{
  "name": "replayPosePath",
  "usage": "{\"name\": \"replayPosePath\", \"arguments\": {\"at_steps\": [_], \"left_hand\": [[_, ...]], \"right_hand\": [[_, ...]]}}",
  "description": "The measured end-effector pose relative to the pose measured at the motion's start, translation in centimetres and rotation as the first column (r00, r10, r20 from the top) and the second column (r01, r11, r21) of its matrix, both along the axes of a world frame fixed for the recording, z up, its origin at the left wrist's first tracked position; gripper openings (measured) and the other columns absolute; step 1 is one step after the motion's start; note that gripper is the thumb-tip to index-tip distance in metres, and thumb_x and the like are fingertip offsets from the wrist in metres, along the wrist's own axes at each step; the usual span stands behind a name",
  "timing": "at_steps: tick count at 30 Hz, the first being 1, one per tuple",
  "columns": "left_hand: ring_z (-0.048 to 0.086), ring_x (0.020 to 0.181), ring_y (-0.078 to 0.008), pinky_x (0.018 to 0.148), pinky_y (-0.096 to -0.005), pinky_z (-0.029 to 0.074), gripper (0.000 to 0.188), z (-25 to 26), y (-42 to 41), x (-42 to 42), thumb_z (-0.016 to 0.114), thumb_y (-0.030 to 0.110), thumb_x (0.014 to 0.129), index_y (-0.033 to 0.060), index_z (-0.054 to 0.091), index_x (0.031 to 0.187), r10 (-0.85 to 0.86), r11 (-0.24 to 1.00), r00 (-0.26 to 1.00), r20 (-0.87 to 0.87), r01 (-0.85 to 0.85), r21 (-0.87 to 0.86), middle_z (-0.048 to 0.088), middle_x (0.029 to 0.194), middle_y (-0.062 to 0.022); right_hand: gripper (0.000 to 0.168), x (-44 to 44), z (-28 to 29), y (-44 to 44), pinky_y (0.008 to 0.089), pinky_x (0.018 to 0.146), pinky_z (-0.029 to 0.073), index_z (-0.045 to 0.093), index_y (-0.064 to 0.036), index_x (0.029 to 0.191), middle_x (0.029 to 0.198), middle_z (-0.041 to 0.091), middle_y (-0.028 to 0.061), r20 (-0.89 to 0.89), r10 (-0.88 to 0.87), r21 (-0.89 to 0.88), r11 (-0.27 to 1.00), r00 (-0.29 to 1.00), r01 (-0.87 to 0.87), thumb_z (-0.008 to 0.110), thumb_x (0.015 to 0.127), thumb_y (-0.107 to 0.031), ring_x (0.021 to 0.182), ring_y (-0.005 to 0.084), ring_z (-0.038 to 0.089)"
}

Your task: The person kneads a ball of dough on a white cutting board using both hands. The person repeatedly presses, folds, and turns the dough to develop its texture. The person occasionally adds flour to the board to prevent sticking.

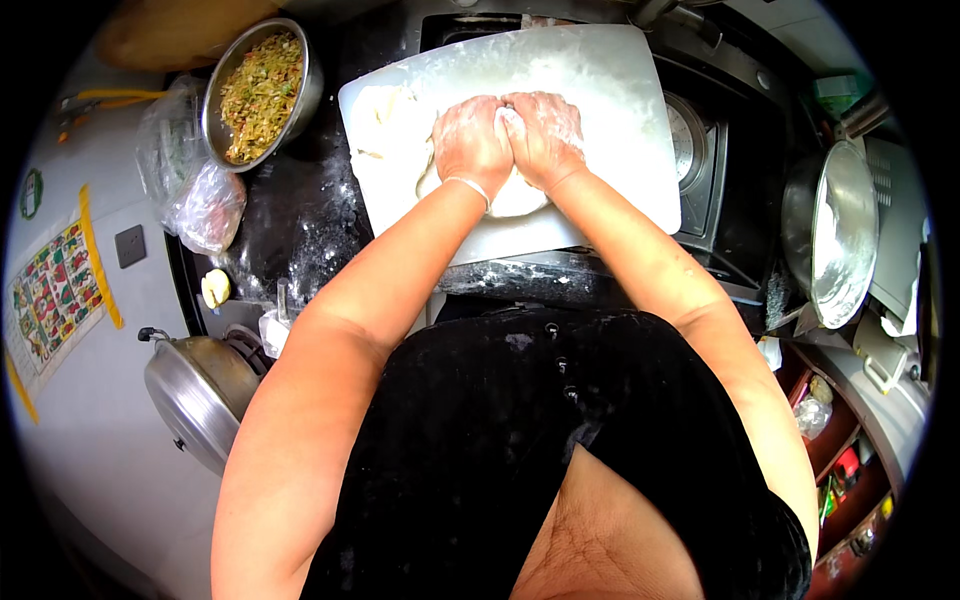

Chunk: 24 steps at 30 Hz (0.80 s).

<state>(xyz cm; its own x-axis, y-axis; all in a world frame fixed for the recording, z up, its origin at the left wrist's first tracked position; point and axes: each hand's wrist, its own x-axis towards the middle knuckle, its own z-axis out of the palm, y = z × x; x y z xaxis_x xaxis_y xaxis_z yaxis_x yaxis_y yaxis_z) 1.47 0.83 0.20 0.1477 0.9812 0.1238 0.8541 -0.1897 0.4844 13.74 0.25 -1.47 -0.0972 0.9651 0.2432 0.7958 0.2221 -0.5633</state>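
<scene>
Both floury hands press down side by side on a lump of white dough (517, 199) on a white cutting board (622, 135). My left hand (472, 142), with a bracelet at its wrist, lies on the dough's left part, fingers curled. My right hand (546, 139) rests against it, thumbs close together, fingers folded down over the dough. The fingertips and the dough beneath them are hidden. A second, larger mass of pale dough (386, 142) lies at the board's left side, close to my left hand. Flour is spread over the board's far part.
A steel bowl of chopped vegetable filling (259, 97) stands at the upper left, beside plastic bags (206, 206). The board lies partly over a black stove with a burner (684, 142). A large steel basin (844, 232) is at the right; a lidded metal pot (199, 397) is at the lower left.
</scene>
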Motion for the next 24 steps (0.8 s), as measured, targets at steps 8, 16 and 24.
{"name": "replayPosePath", "arguments": {"at_steps": [8,16,24], "left_hand": [[0.056,0.101,-0.0343,0.090,-0.0464,0.042,0.035,0.3,3.1,0.4,0.041,0.031,0.093,0.0076,0.067,0.093,0.033,0.980,0.994,-0.106,-0.053,-0.190,0.065,0.101,-0.0139],[0.059,0.095,-0.0415,0.088,-0.0490,0.044,0.039,1.1,3.3,0.2,0.039,0.033,0.094,0.0022,0.061,0.102,0.006,0.953,0.996,-0.089,-0.032,-0.300,0.064,0.098,-0.0234],[0.054,0.109,-0.0285,0.102,-0.0480,0.032,0.028,4.0,-11.3,1.6,0.054,0.021,0.082,0.0124,0.061,0.108,-0.101,0.972,0.994,0.041,0.089,0.219,0.062,0.112,-0.0097]], "right_hand": [[0.034,0.1,0.4,2.7,0.0465,0.085,0.041,0.068,-0.009,0.088,0.097,0.065,0.0112,0.203,-0.056,-0.138,0.987,0.977,0.086,0.043,0.088,-0.032,0.098,0.0307,0.055],[0.045,0.8,0.8,2.5,0.0469,0.092,0.041,0.065,-0.005,0.104,0.107,0.064,0.0168,-0.281,-0.067,-0.341,0.939,0.957,-0.035,0.037,0.093,-0.039,0.104,0.0371,0.056],[0.018,1.1,3.7,-10.1,0.0485,0.073,0.042,0.052,-0.006,0.092,0.084,0.057,0.0170,-0.325,0.010,0.181,0.982,0.946,0.052,0.051,0.086,-0.023,0.081,0.0383,0.055]]}}
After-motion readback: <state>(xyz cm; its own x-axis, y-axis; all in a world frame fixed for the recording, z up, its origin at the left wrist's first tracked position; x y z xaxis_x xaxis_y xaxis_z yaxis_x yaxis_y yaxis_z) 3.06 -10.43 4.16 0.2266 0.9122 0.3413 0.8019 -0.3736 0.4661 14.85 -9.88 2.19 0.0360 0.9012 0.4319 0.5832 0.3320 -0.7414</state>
